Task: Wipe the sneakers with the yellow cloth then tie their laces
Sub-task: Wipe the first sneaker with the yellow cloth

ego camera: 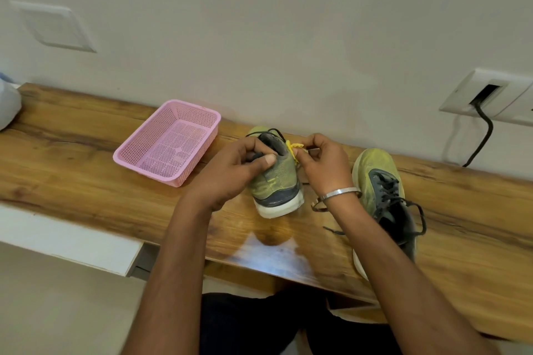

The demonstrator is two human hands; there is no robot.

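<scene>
A yellow-green sneaker [275,184] with a dark heel patch and white sole stands on the wooden table [86,158], heel toward me. My left hand [239,170] grips its left side and pinches a dark lace over the opening. My right hand [323,161] pinches a small yellow loop or cord [294,148] at the shoe's right side. The second sneaker [380,196] lies to the right, its dark laces loose and trailing. No yellow cloth is in view.
A pink mesh basket [170,141] sits empty at the left of the sneaker. A wall socket [487,95] with a black cable is at the right. A white bag [8,104] lies at the far left. The table's front edge runs close to my lap.
</scene>
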